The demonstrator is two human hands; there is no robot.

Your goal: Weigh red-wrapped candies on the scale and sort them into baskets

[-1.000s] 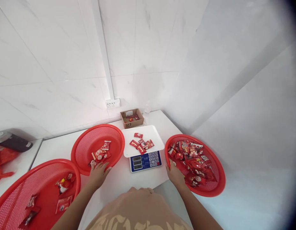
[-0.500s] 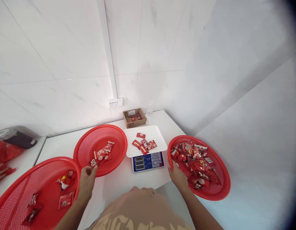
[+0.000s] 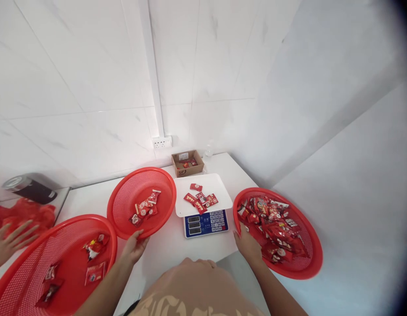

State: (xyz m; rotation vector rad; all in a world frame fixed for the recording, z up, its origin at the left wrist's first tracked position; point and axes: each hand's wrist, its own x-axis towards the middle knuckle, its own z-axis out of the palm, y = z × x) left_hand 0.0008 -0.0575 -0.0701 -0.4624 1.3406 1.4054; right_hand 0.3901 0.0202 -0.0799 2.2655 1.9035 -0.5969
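My left hand (image 3: 135,248) is closed on the near rim of the middle red basket (image 3: 123,186), which holds several red candy packets (image 3: 144,210). On the right, my right hand (image 3: 248,241) grips the left rim of another red basket (image 3: 310,228), heaped with red packets (image 3: 276,228). Between the two baskets stands a blue scale (image 3: 206,223); several red packets (image 3: 201,201) lie on its white tray (image 3: 219,186).
A third red basket (image 3: 70,250) at the lower left holds a few packets. Another person's spread hand (image 3: 12,241) is beside red bags (image 3: 29,213) at the far left. A black cup (image 3: 34,188) and a cardboard box (image 3: 187,163) are near the wall.
My left hand has moved right to the middle basket's near rim, and that basket looks slightly raised and tilted. Another person's hand has appeared at the far left.
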